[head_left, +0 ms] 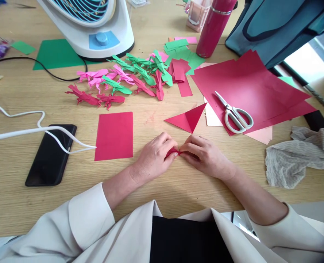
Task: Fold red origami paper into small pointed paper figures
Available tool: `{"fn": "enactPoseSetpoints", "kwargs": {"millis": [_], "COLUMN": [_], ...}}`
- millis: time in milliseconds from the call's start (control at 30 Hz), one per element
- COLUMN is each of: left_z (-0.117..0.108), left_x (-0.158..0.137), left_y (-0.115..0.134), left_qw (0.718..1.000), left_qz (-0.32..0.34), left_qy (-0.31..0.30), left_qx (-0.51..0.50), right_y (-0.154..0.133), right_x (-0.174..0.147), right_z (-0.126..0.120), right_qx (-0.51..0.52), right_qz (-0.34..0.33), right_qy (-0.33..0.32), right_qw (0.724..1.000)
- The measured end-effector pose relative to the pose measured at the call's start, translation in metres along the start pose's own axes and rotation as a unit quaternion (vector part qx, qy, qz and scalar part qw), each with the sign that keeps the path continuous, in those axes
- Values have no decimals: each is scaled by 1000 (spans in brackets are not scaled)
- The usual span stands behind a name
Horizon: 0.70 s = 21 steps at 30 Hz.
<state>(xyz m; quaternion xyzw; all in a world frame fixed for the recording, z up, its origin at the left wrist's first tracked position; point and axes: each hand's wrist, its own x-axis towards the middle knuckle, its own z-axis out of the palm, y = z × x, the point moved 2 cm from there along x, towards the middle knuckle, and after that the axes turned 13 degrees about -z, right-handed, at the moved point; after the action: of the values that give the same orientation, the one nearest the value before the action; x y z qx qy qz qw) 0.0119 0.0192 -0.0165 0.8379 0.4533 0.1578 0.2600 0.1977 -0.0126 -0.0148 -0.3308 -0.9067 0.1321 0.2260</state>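
Between my two hands is a small folded piece of red paper [172, 151], mostly covered by my fingers. My left hand [158, 153] pinches it from the left, thumb and fingers pressed together. From the right, my right hand [204, 155] grips its other end, and the fingertips of both hands nearly meet. Just beyond them lies a folded red paper triangle [188, 118] with a raised flap. A red paper rectangle [114, 136] rests flat to the left of my hands.
Several folded paper figures [118, 86] in green, pink and red lie beyond. White-handled scissors [234, 115] rest on large red sheets [249, 87]. A phone [51, 155] and white cable [41, 128] are left, a fan [96, 29], red bottle [215, 27] and blue bag [274, 29] behind, grey cloth [285, 160] right.
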Motion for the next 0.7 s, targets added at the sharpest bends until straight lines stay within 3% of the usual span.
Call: {"fn": "enactPoseSetpoints", "kwargs": {"millis": [233, 533, 700], "left_z": [1, 0, -5], "left_x": [-1, -1, -1], "left_y": [-1, 0, 3], "left_qw": [1000, 1000, 997], "left_qz": [16, 21, 30], "left_qy": [0, 6, 61], "left_qx": [2, -6, -31], "right_y": [-7, -1, -5], "right_x": [5, 5, 6], "right_z": [3, -1, -4], "right_qx": [-70, 117, 197], "right_qz": [-37, 51, 109], "right_qy": [-13, 59, 95], "right_qw": [997, 990, 970]}}
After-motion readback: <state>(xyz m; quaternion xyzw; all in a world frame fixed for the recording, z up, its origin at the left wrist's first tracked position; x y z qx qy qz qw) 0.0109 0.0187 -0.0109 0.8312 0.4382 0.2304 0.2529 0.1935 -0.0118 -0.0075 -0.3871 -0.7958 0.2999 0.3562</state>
